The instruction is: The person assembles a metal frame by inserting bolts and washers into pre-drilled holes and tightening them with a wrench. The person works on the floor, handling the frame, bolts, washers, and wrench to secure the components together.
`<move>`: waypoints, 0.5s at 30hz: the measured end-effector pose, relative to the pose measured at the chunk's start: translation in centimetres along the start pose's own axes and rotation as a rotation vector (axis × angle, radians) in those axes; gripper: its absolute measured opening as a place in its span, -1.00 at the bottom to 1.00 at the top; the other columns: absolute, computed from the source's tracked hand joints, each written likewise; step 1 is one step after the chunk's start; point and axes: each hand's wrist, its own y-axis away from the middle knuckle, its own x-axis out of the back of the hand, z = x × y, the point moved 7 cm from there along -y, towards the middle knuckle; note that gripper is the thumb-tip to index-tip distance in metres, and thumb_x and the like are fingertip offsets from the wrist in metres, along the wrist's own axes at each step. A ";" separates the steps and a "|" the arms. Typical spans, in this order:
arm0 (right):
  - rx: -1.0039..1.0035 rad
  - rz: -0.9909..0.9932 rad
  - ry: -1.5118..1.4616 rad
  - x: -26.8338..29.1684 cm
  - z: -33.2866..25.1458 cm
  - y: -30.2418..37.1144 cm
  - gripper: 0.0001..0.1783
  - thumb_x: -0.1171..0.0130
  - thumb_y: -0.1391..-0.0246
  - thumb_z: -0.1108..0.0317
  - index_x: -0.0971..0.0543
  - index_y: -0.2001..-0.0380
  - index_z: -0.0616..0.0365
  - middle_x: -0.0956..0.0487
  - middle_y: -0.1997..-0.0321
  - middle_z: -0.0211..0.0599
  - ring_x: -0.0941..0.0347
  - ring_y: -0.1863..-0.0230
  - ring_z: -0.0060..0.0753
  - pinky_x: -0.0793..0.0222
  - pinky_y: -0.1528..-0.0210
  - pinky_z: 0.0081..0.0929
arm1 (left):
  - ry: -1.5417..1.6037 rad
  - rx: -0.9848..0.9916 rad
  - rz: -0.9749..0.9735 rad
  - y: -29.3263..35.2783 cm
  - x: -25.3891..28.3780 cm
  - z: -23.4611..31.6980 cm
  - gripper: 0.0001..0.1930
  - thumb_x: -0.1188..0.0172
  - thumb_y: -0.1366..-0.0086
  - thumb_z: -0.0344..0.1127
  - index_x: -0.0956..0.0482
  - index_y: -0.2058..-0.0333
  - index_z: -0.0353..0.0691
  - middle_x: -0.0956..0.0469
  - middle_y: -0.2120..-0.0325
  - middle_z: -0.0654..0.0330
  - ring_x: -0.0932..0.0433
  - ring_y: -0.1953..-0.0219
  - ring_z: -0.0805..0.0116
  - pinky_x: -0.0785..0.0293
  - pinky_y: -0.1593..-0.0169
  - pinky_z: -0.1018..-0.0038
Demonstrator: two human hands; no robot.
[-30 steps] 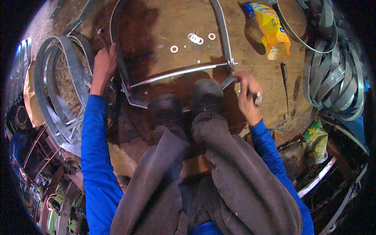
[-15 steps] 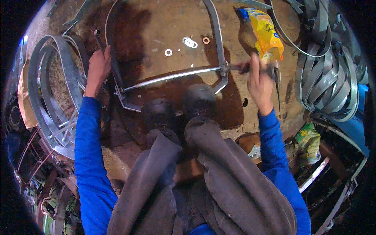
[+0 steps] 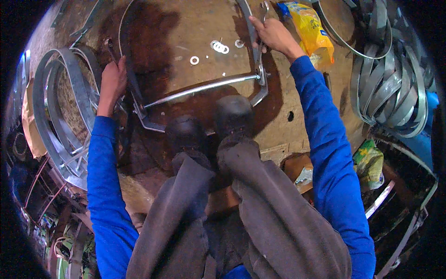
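Note:
A bent flat metal band [image 3: 254,35] forms a U-shaped frame, with a shiny rod [image 3: 200,93] crossing between its two sides. My left hand [image 3: 113,81] is closed around a wrench [image 3: 109,45] beside the frame's left side; the wrench's head sticks up past my fingers. My right hand [image 3: 274,35] is closed at the frame's right side, its fingers against the band. An open-ended wrench [image 3: 265,8] shows above that hand, its shaft running behind my fingers. The rod's right end has a bolt fitting [image 3: 263,75] below my right hand.
Several washers [image 3: 218,46] lie on the brown board [image 3: 186,28] inside the frame. A yellow and blue plastic bag [image 3: 311,30] rests to the right. Coiled metal strips stand at the left [image 3: 76,88] and right [image 3: 390,88]. My shoes [image 3: 234,114] are at the frame's near edge.
My right hand has moved up and left, from right of the rod's end to the frame's right side. The bag's lower part is partly behind my wrist. My left hand has barely shifted.

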 end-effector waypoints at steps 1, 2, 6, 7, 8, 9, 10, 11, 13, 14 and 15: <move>0.024 0.009 0.010 -0.1 -0.1 0.0 -0.56 0.21 -0.32 0.08 -0.60 0.14 0.10 -0.56 0.68 -0.13 -0.51 0.66 -0.19 -0.46 0.41 -0.26 | 0.008 -0.019 0.002 0.0 0.1 0.2 -0.44 0.11 -0.39 0.03 -0.49 0.42 -0.48 -0.49 0.45 -0.34 -0.47 0.24 -0.34 -0.35 0.19 -0.01; 0.047 0.018 0.019 -0.2 -0.2 0.1 -0.57 0.20 -0.32 0.09 -0.59 0.10 0.10 -0.56 0.68 -0.13 -0.51 0.65 -0.17 -0.46 0.40 -0.25 | -0.011 -0.029 0.007 -0.1 0.1 0.1 -0.45 0.12 -0.39 0.02 -0.49 0.42 -0.48 -0.49 0.45 -0.34 -0.47 0.24 -0.34 -0.35 0.19 -0.01; 0.223 0.100 0.273 -1.1 -0.1 -0.3 -0.46 0.23 -0.30 0.01 -0.63 0.33 0.18 -0.58 0.60 -0.10 -0.55 0.48 -0.01 -0.47 0.28 -0.11 | -0.045 -0.044 0.016 0.1 0.3 0.9 -0.46 0.12 -0.39 0.02 -0.50 0.38 -0.47 -0.50 0.43 -0.33 -0.48 0.24 -0.33 -0.34 0.18 -0.03; 0.214 0.098 0.320 -1.5 -0.7 -0.6 -0.39 0.25 -0.29 -0.03 -0.64 0.44 0.21 -0.60 0.56 -0.08 -0.57 0.41 0.05 -0.47 0.23 -0.06 | -0.051 -0.034 0.017 0.3 0.5 1.1 -0.46 0.12 -0.39 0.01 -0.50 0.37 -0.47 -0.51 0.42 -0.33 -0.48 0.24 -0.33 -0.34 0.18 -0.03; 0.071 -0.033 0.169 -2.0 -0.3 -0.9 -0.44 0.19 -0.26 -0.03 -0.64 0.38 0.20 -0.61 0.44 0.01 -0.56 0.34 0.13 -0.46 0.18 -0.02 | -0.069 -0.010 -0.011 0.2 0.3 0.9 -0.47 0.12 -0.39 0.01 -0.51 0.35 -0.46 -0.51 0.40 -0.33 -0.48 0.23 -0.33 -0.34 0.17 -0.03; 0.088 -0.027 0.217 -2.3 -1.0 -1.2 -0.45 0.17 -0.26 -0.02 -0.63 0.38 0.21 -0.60 0.46 0.01 -0.55 0.36 0.12 -0.45 0.21 -0.03 | -0.086 0.014 -0.040 0.0 0.2 0.6 -0.47 0.12 -0.40 0.01 -0.51 0.33 -0.46 -0.51 0.39 -0.33 -0.47 0.23 -0.33 -0.34 0.16 -0.03; 0.105 -0.019 0.261 -2.7 -1.6 -1.6 -0.46 0.16 -0.27 -0.02 -0.62 0.38 0.22 -0.59 0.49 0.02 -0.55 0.38 0.11 -0.45 0.23 -0.03 | -0.108 0.036 -0.067 -0.1 0.3 0.3 -0.48 0.13 -0.40 0.01 -0.51 0.32 -0.46 -0.51 0.37 -0.33 -0.47 0.22 -0.33 -0.34 0.16 -0.03; 0.112 -0.008 0.309 -3.0 -1.8 -2.1 -0.47 0.15 -0.27 -0.01 -0.61 0.37 0.23 -0.58 0.52 0.02 -0.54 0.41 0.09 -0.44 0.25 -0.04 | -0.098 0.001 -0.032 -0.1 0.4 0.7 -0.48 0.13 -0.40 0.01 -0.51 0.32 -0.47 -0.51 0.36 -0.33 -0.47 0.22 -0.34 -0.34 0.15 -0.03; 0.182 0.103 0.344 -3.8 -2.5 -1.9 -0.39 0.14 -0.25 -0.09 -0.59 0.48 0.26 -0.57 0.43 0.13 -0.52 0.31 0.19 -0.41 0.20 0.02 | -0.081 -0.061 0.039 0.6 0.7 1.4 -0.47 0.13 -0.40 0.00 -0.50 0.32 -0.48 -0.51 0.35 -0.34 -0.47 0.21 -0.34 -0.34 0.14 -0.03; 0.159 0.122 0.321 -3.7 -2.6 -0.9 -0.39 0.14 -0.25 -0.09 -0.59 0.48 0.26 -0.57 0.42 0.14 -0.51 0.30 0.21 -0.41 0.20 0.03 | -0.061 -0.047 0.034 0.8 0.8 2.1 -0.47 0.13 -0.40 0.00 -0.50 0.33 -0.49 -0.50 0.35 -0.34 -0.46 0.21 -0.34 -0.34 0.14 -0.03; 0.136 0.141 0.299 -3.6 -2.7 0.2 -0.39 0.15 -0.25 -0.09 -0.59 0.48 0.26 -0.57 0.41 0.15 -0.50 0.28 0.24 -0.40 0.19 0.04 | -0.039 -0.035 0.028 0.9 0.9 2.8 -0.47 0.14 -0.41 0.00 -0.50 0.34 -0.49 -0.50 0.35 -0.34 -0.46 0.20 -0.34 -0.34 0.14 -0.03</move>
